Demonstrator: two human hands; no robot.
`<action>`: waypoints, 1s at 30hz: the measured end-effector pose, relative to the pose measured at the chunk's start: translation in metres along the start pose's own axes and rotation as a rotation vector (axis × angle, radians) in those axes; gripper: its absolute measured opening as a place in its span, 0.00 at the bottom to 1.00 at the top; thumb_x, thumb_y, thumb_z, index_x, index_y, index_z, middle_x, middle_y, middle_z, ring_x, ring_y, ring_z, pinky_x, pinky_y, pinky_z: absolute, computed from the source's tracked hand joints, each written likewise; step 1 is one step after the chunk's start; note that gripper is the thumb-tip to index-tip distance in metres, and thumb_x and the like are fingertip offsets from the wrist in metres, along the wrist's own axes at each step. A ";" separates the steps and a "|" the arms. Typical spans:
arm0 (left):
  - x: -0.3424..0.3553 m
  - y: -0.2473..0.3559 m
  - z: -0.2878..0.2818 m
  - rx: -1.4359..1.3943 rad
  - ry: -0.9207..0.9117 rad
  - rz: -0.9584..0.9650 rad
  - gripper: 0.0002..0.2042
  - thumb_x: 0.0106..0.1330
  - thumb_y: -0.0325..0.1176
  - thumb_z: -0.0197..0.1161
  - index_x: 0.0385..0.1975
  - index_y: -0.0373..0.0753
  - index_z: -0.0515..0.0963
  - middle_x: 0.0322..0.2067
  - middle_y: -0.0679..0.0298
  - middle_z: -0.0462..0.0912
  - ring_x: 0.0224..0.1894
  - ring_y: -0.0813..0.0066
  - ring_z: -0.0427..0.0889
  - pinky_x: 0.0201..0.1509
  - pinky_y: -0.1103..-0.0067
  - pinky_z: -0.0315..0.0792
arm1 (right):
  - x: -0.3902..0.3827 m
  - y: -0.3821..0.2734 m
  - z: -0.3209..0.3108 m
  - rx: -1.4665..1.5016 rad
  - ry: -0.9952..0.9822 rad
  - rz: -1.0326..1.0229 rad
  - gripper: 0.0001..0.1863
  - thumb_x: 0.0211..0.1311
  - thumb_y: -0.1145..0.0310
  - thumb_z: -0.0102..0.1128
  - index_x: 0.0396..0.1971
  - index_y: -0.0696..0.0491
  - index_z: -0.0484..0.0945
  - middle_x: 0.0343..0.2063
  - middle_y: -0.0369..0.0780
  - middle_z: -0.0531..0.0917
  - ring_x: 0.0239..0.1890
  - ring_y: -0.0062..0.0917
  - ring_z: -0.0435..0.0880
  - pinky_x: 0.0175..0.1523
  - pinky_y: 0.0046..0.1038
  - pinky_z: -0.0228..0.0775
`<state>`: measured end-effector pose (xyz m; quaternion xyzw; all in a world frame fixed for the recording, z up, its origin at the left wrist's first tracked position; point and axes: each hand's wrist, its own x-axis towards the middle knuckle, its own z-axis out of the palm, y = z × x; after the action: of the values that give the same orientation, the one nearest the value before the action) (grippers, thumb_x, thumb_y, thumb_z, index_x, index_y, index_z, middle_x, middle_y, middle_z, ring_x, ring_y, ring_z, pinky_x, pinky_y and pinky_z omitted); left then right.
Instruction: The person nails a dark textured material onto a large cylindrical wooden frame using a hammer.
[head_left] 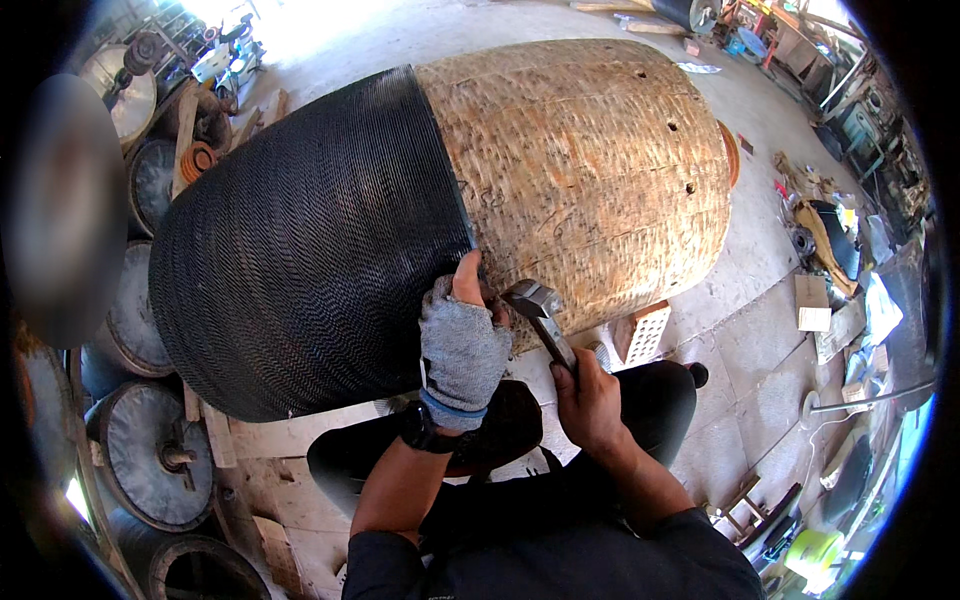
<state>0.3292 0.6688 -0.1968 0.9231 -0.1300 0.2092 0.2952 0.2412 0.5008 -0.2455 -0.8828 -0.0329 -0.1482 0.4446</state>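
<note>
A large barrel-shaped roller lies across the view. Black, finely ridged covering (300, 240) wraps its left part, and the right part is bare, pitted wood (590, 170) with a few dark holes. My left hand (463, 345), in a grey fingerless glove, is at the near end of the seam between the two. Its thumb points up along the black edge and its other fingers are curled; what they pinch is hidden. My right hand (595, 400) grips the handle of a hammer (540, 305). The metal head is raised just right of my left fingertips, close to the wood.
Several rollers with round metal end plates (160, 455) stand along the left on timber rails. A perforated brick (645, 330) sits against the roller's near right side. Boxes (812, 303), sheets and scrap lie along the right wall. My knees (655, 405) are bent close to the roller.
</note>
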 end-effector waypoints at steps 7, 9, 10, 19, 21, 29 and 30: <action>-0.004 0.002 0.001 -0.106 0.017 -0.005 0.37 0.53 0.22 0.69 0.64 0.35 0.60 0.36 0.53 0.76 0.34 0.62 0.79 0.35 0.70 0.76 | 0.003 -0.005 -0.002 -0.001 0.034 -0.051 0.11 0.63 0.72 0.60 0.42 0.60 0.71 0.23 0.50 0.79 0.25 0.46 0.82 0.29 0.38 0.73; -0.007 -0.009 0.004 -0.137 0.038 0.028 0.37 0.53 0.22 0.68 0.65 0.35 0.60 0.36 0.54 0.77 0.33 0.62 0.79 0.33 0.71 0.76 | 0.002 -0.003 -0.003 -0.008 0.025 -0.044 0.12 0.63 0.72 0.61 0.41 0.60 0.71 0.24 0.50 0.79 0.25 0.46 0.82 0.29 0.37 0.73; -0.008 -0.008 0.004 -0.169 0.020 -0.003 0.36 0.52 0.21 0.68 0.64 0.35 0.60 0.37 0.55 0.76 0.35 0.63 0.79 0.38 0.70 0.76 | 0.001 0.000 -0.002 -0.009 0.020 -0.039 0.12 0.63 0.72 0.61 0.41 0.60 0.71 0.24 0.50 0.79 0.25 0.45 0.82 0.29 0.37 0.73; -0.006 -0.006 0.000 -0.116 -0.004 -0.015 0.38 0.50 0.19 0.68 0.64 0.34 0.61 0.38 0.55 0.77 0.41 0.61 0.78 0.45 0.67 0.75 | -0.002 0.007 -0.002 -0.004 -0.006 -0.022 0.12 0.63 0.72 0.62 0.41 0.60 0.71 0.24 0.50 0.79 0.25 0.46 0.82 0.28 0.38 0.73; -0.003 0.001 0.002 -0.084 0.043 0.017 0.39 0.49 0.20 0.69 0.65 0.35 0.60 0.36 0.53 0.76 0.38 0.58 0.78 0.40 0.65 0.74 | -0.001 0.006 -0.002 0.003 -0.004 -0.022 0.11 0.63 0.72 0.61 0.41 0.60 0.71 0.24 0.50 0.79 0.26 0.47 0.82 0.29 0.38 0.73; 0.000 0.009 0.005 0.003 0.011 -0.067 0.42 0.46 0.24 0.73 0.65 0.34 0.59 0.38 0.53 0.77 0.42 0.56 0.77 0.46 0.64 0.73 | 0.004 -0.004 0.001 -0.115 -0.057 0.004 0.12 0.63 0.73 0.59 0.43 0.60 0.71 0.24 0.52 0.80 0.28 0.50 0.82 0.31 0.41 0.74; 0.001 0.009 0.005 0.001 -0.005 -0.084 0.43 0.45 0.24 0.74 0.65 0.34 0.59 0.39 0.55 0.77 0.42 0.58 0.77 0.47 0.66 0.72 | 0.004 -0.006 -0.001 -0.094 -0.043 0.005 0.11 0.63 0.73 0.59 0.42 0.60 0.71 0.23 0.52 0.80 0.27 0.50 0.82 0.31 0.41 0.74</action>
<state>0.3284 0.6587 -0.1960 0.9285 -0.0918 0.1945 0.3028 0.2441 0.5034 -0.2394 -0.9057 -0.0330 -0.1296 0.4023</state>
